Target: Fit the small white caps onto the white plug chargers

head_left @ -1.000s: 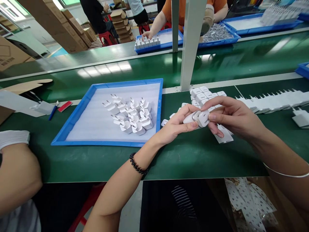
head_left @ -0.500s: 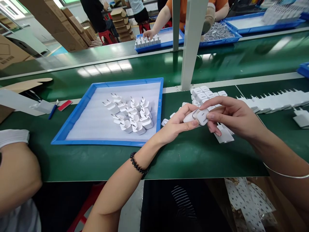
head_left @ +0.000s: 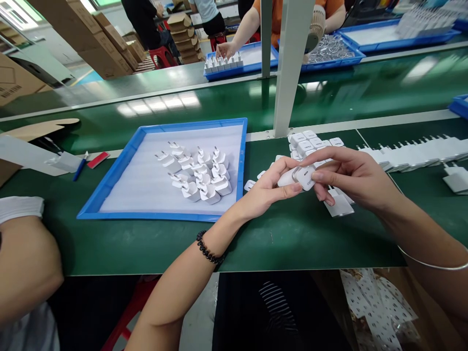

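The left hand gripped a white adapter body while the right hand pinched the small white piece at its end, above the green worktop.

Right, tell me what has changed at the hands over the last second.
The right hand has shifted very slightly left, bringing the small white end piece a little closer to the white body in the left hand. Nothing was newly taken or let go. The plugs in the blue tray stayed put.
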The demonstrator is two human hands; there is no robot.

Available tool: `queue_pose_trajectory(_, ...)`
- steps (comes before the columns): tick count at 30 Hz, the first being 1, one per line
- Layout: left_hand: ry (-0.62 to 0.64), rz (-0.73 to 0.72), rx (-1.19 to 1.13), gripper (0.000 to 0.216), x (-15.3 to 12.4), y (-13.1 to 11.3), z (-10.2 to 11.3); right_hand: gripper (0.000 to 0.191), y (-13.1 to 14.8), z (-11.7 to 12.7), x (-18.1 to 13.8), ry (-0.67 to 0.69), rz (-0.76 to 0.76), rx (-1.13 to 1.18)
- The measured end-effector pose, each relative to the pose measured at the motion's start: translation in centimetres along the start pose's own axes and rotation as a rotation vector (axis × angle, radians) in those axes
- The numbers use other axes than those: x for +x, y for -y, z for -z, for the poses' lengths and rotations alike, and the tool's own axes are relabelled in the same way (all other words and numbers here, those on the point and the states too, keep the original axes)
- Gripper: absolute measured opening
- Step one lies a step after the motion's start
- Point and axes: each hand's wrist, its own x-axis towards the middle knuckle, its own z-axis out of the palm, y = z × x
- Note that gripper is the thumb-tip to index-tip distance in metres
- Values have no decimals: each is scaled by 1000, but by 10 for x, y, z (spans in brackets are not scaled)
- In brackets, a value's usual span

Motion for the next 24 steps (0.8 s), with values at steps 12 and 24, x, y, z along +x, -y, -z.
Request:
queue_pose_trajectory(12,-10,-1,45,37,-2,-2,-1,24,5,-3,1,-12,-10,-45)
queue_pose_trajectory(24,-19,-51,135,34,-3,-5,-3,24,3,0,1,23,-66,21)
